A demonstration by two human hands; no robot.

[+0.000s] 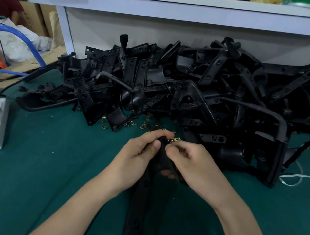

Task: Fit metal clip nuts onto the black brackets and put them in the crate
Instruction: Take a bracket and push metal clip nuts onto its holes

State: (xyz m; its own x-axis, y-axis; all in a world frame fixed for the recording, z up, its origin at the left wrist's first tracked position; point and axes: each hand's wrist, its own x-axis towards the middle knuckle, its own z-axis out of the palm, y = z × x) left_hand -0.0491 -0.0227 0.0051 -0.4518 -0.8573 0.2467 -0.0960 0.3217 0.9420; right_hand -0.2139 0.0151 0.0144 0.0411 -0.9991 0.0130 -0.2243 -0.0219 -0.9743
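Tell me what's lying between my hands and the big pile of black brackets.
Loose metal clip nuts, scattered on the green mat at the foot of the bracket pile, seen in the head view.

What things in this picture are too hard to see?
- Head view: the clip nut at the top of the bracket is mostly covered by the fingers of the left hand and right hand, so whether it is on cannot be told.
- Head view: the loose clip nuts are too small to count, and some lie under the pile.
- The crate is outside the picture.
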